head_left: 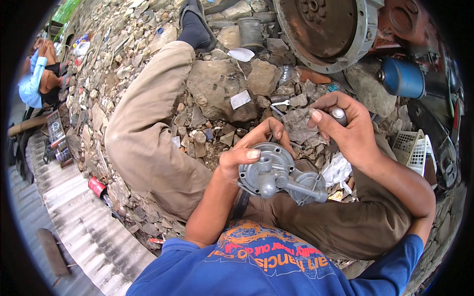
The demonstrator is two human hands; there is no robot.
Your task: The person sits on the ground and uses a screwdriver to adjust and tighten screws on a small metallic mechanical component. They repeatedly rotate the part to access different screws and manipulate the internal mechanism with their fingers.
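My left hand (245, 152) is closed around a grey cast-metal housing (269, 173), its thumb lying over the rim. The housing has a round flange with holes, a domed stub and a smaller round section on an arm to the right. To its upper right, apart from it, is my right hand (348, 129). Its thumb and forefinger are bent toward each other, and a dark, cylindrical piece with a shiny round end (338, 114) is gripped among the fingers. Most of that piece is hidden. A small open-end wrench (280, 103) lies on the stones beyond both hands.
Broken stones cover the ground around a large flat rock (213, 89). A big round metal casing (316, 29), a blue canister (402, 78) and a white plastic basket (412, 149) stand at the right. Corrugated sheeting (81, 217) lies left; another person (37, 81) sits far left.
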